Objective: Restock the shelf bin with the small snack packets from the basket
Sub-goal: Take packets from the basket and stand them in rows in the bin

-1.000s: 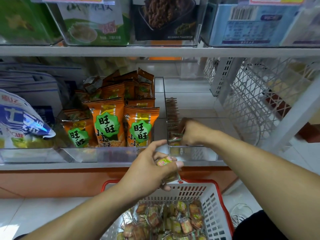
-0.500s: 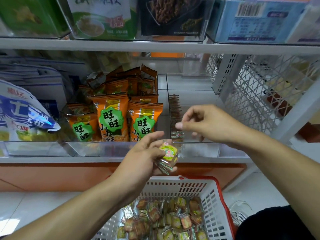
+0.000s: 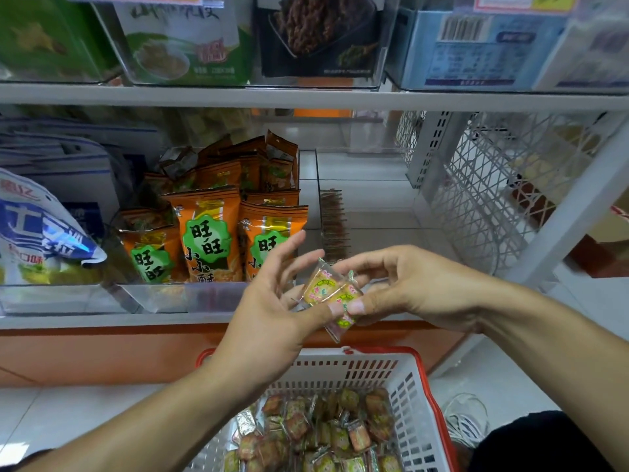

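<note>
Packets (image 3: 332, 296) | between both hands' grip, above basket (image 3: 422, 396)

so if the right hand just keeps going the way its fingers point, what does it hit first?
The small snack packets it already pinches, then the left hand right behind them. Its fingers point leftward, not yet toward the clear bin.

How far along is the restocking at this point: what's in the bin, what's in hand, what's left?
Early. A short row of packets stands along the clear bin's left wall; most of it is bare. The left hand holds a few small packets and the right hand pinches them. Many packets remain in the basket.
</note>
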The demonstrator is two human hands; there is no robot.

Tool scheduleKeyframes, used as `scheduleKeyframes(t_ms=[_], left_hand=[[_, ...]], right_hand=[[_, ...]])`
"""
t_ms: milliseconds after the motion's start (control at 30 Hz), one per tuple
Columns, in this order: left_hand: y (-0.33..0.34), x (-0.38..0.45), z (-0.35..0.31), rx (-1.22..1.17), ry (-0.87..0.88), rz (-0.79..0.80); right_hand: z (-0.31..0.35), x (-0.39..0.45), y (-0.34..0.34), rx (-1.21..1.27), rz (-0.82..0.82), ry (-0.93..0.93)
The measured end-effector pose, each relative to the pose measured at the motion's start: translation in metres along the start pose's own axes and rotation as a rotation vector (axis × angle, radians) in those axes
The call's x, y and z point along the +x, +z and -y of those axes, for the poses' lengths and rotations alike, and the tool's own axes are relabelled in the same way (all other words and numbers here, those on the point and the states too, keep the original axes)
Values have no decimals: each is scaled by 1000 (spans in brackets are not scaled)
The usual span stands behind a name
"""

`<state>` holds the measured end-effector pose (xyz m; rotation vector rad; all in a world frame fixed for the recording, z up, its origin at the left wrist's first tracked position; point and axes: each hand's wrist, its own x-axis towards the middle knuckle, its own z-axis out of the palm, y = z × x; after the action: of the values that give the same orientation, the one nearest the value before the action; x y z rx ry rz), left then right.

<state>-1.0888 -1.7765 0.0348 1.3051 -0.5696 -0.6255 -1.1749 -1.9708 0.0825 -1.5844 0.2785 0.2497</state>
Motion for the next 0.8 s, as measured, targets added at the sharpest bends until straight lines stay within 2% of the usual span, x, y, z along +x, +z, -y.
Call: scheduleKeyframes(t_ms=[200,267,333,400,433,467,600,733,800], left_hand=[[5,2,3,81,-32,46],[7,2,5,125,-48,15],[9,3,9,219,-88,-60],[10,4,15,298,-157,-107],[11,5,18,326,-192,-101],[11,6,21,344,-222,-87],[13,14,28,374,-278,-57],[14,18,31,384,-289,-52],[13,18,31,394,-282,-46]], right_hand=[[-1,4,-10,3,60,26],[2,9,-15,31,25,-7],[5,16,-26,-70,-174,-85],[6,25,-40,-311,-429,-159],[5,29,-46,-392,-479,-174],[2,33,-50,-434,-468,-164],[-15,54,-48,-488,-223,45],[-17,76,-49,-383,-102,177],[-18,80,-50,-372,-95,199]])
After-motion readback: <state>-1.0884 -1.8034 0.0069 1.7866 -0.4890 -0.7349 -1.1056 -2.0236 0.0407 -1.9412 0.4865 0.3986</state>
